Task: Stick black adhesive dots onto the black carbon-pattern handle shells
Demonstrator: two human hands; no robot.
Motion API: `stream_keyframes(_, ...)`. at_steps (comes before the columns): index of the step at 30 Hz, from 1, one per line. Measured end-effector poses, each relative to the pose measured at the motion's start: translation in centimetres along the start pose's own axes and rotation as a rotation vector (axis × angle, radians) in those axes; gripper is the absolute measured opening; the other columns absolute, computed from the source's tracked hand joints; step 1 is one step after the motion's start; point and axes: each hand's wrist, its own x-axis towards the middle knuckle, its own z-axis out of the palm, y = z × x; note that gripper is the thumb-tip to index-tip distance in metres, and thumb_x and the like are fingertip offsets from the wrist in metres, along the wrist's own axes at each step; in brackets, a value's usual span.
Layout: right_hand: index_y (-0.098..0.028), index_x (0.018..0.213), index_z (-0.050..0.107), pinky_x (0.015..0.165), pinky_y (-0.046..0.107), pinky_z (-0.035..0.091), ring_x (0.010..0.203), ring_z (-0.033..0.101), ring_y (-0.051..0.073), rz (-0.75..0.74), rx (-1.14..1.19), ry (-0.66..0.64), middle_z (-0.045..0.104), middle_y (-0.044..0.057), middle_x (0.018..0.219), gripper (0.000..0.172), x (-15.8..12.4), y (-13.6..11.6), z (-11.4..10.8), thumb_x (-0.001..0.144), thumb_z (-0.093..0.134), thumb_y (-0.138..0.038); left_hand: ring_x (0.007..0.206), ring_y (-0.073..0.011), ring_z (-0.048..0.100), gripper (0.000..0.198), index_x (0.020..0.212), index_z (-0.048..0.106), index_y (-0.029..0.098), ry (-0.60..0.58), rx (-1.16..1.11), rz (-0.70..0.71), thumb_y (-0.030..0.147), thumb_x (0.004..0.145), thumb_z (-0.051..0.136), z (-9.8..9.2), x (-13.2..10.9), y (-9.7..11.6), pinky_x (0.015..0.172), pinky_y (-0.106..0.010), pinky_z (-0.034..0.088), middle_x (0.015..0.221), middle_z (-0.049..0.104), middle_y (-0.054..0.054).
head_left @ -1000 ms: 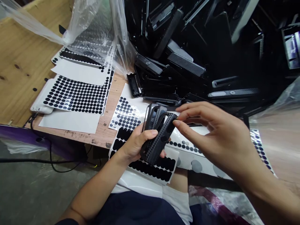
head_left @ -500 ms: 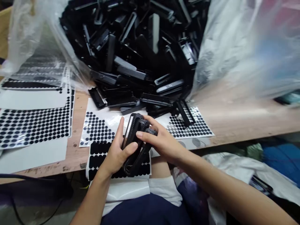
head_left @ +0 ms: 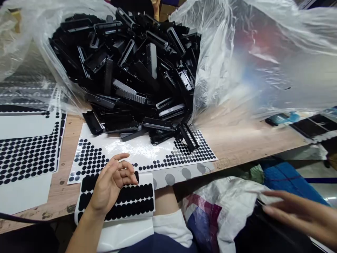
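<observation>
My left hand (head_left: 112, 179) is raised with loosely curled fingers and nothing in it, over a white sheet with rows of black scalloped stickers (head_left: 137, 196). My right hand (head_left: 292, 211), blurred, reaches out at the lower right with its fingers apart, above a white woven sack (head_left: 231, 200) with dark contents; no part shows in its fingers. Behind my left hand lies a sheet of black round dots (head_left: 89, 158). A big heap of black plastic parts (head_left: 142, 73) spills from a clear plastic bag (head_left: 213, 52) onto that sheet.
More dotted sheets (head_left: 28, 151) lie at the left of the wooden table (head_left: 229, 133). A blue object (head_left: 289, 179) is below the table edge at the right. Dark flat pieces (head_left: 316, 124) sit at the table's far right.
The black parts that both hands held are out of them. My right hand has moved far right over the sack, and my left hand has shifted left. The view has turned right.
</observation>
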Motion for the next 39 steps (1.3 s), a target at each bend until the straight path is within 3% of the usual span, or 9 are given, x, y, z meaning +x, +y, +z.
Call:
stream_keyframes(3, -0.036, 0.126, 0.07, 0.077, 0.045, 0.067, 0.094, 0.08, 0.038, 0.075, -0.153, 0.006, 0.083, 0.01, 0.106, 0.042, 6.4, -6.2, 5.0, 0.086, 0.075, -0.048, 0.07, -0.0194, 0.073, 0.036, 0.119, 0.064, 0.019, 0.006, 0.005, 0.016, 0.045, 0.095, 0.071, 0.2, -0.1, -0.1, 0.07, -0.034, 0.064, 0.085, 0.072, -0.003)
stream_keyframes(6, -0.016, 0.146, 0.05, 0.099, 0.058, 0.058, 0.128, 0.066, 0.044, 0.101, -0.329, 0.093, 0.068, 0.025, 0.138, 0.081, 13.8, -11.1, 10.5, 0.085, 0.071, -0.065, 0.068, -0.0186, 0.072, 0.038, 0.117, 0.064, 0.019, 0.019, 0.014, 0.035, 0.046, 0.092, 0.074, 0.2, 0.0, -0.1, 0.068, -0.033, 0.063, 0.084, 0.072, -0.002)
stream_keyframes(10, -0.009, 0.139, 0.053, 0.1, 0.052, 0.056, 0.127, 0.065, 0.042, 0.215, -0.503, 0.128, 0.067, 0.027, 0.136, 0.067, 20.4, -13.8, 15.4, 0.09, 0.066, -0.053, 0.065, -0.0178, 0.071, 0.041, 0.113, 0.067, 0.02, 0.051, 0.044, 0.041, 0.048, 0.086, 0.08, 0.0, 0.4, -0.1, 0.065, -0.032, 0.063, 0.08, 0.072, -0.002)
stream_keyframes(13, -0.005, 0.134, 0.053, 0.105, 0.051, 0.051, 0.129, 0.062, 0.043, 0.295, -0.543, 0.188, 0.066, 0.029, 0.136, 0.059, 22.1, -14.2, 15.9, 0.088, 0.068, -0.041, 0.063, -0.0168, 0.069, 0.045, 0.107, 0.07, 0.021, 0.128, 0.064, 0.047, 0.049, 0.076, 0.087, 0.2, 0.7, 0.0, 0.062, -0.03, 0.063, 0.076, 0.071, 0.0)
stream_keyframes(18, -0.003, 0.14, 0.049, 0.105, 0.04, 0.051, 0.128, 0.065, 0.034, 0.408, -0.627, 0.176, 0.067, 0.025, 0.138, 0.067, 22.2, -14.0, 13.8, 0.086, 0.074, -0.032, 0.065, -0.0182, 0.068, 0.037, 0.1, 0.074, 0.024, 0.212, 0.192, 0.082, 0.045, 0.073, 0.085, 1.0, 1.8, 0.3, 0.06, -0.03, 0.064, 0.075, 0.072, 0.0)
stream_keyframes(24, -0.014, 0.121, 0.069, 0.097, 0.035, 0.055, 0.124, 0.068, 0.031, 0.409, -0.735, 0.111, 0.074, 0.017, 0.13, 0.031, 20.6, -15.5, 12.4, 0.091, 0.064, -0.018, 0.068, -0.0188, 0.071, 0.024, 0.101, 0.075, 0.025, 0.195, 0.279, 0.117, 0.037, 0.081, 0.073, 1.2, 2.1, 0.0, 0.064, -0.03, 0.065, 0.075, 0.072, 0.001)
stream_keyframes(31, -0.011, 0.112, 0.071, 0.088, 0.044, 0.055, 0.108, 0.072, 0.039, 0.278, -0.885, 0.058, 0.075, 0.021, 0.116, 0.028, 11.6, -21.3, 10.2, 0.086, 0.07, -0.02, 0.068, -0.0185, 0.074, 0.039, 0.107, 0.078, 0.019, 0.088, 0.358, 0.163, 0.048, 0.081, 0.08, 0.7, 1.7, -1.1, 0.068, -0.03, 0.064, 0.083, 0.076, -0.004)
stream_keyframes(36, -0.018, 0.116, 0.064, 0.062, 0.036, 0.051, 0.085, 0.071, 0.028, -0.119, -0.665, -0.191, 0.072, 0.009, 0.112, 0.036, 6.6, -25.0, 15.8, 0.082, 0.073, -0.026, 0.092, -0.0244, 0.077, 0.061, 0.117, 0.08, 0.017, -0.038, 0.435, 0.123, 0.06, 0.074, 0.086, -0.1, 1.3, -2.0, 0.084, -0.031, 0.063, 0.106, 0.08, -0.01)
stream_keyframes(39, -0.013, 0.125, 0.059, 0.06, 0.036, 0.05, 0.085, 0.07, 0.025, -0.358, -0.529, -0.339, 0.07, 0.011, 0.118, 0.041, 6.2, -25.7, 19.8, 0.086, 0.069, -0.021, 0.095, -0.0225, 0.075, 0.056, 0.112, 0.081, 0.019, 0.059, 0.379, 0.162, 0.057, 0.072, 0.087, 0.1, 1.0, -1.8, 0.087, -0.026, 0.06, 0.104, 0.08, -0.007)
